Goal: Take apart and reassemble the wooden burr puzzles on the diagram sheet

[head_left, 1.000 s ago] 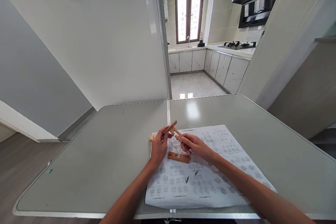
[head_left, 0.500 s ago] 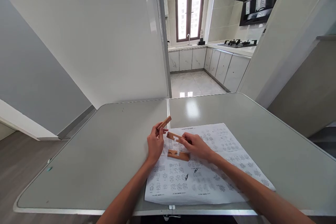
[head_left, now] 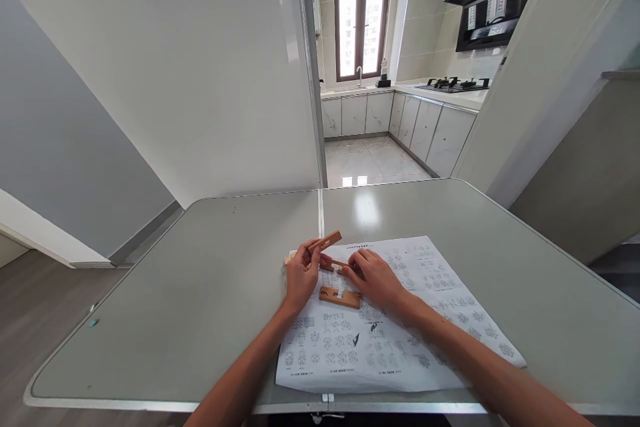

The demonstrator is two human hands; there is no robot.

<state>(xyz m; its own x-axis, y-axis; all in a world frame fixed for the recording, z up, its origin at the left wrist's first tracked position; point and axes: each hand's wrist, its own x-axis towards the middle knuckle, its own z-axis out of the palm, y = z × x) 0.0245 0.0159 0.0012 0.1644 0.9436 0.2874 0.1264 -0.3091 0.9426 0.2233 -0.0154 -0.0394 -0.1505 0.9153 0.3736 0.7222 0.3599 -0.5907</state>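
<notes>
My left hand (head_left: pixel 303 275) is closed around a brown notched wooden puzzle piece (head_left: pixel 327 240), which points up to the right. Fingers of my right hand (head_left: pixel 375 278) pinch a second notched wooden piece (head_left: pixel 340 263), its left end close to my left fingertips; whether the two pieces touch, I cannot tell. Below them, a third wooden piece (head_left: pixel 329 294) with a notch and a dark mark lies flat on the printed sheet (head_left: pixel 400 360). A light wooden end (head_left: pixel 288 258) shows behind my left hand, mostly hidden.
The sheet, covered with small diagrams, lies on a grey folding table (head_left: pixel 175 307) with a metal-trimmed edge and a centre seam. A small green bit (head_left: pixel 93 323) is near the table's left edge. Beyond stand a white wall and a kitchen with cabinets (head_left: pixel 380 112).
My left hand has shifted right, and its wooden piece has tipped flatter towards the right. The piece in my right hand has turned edge-on and sits nearer the left fingers.
</notes>
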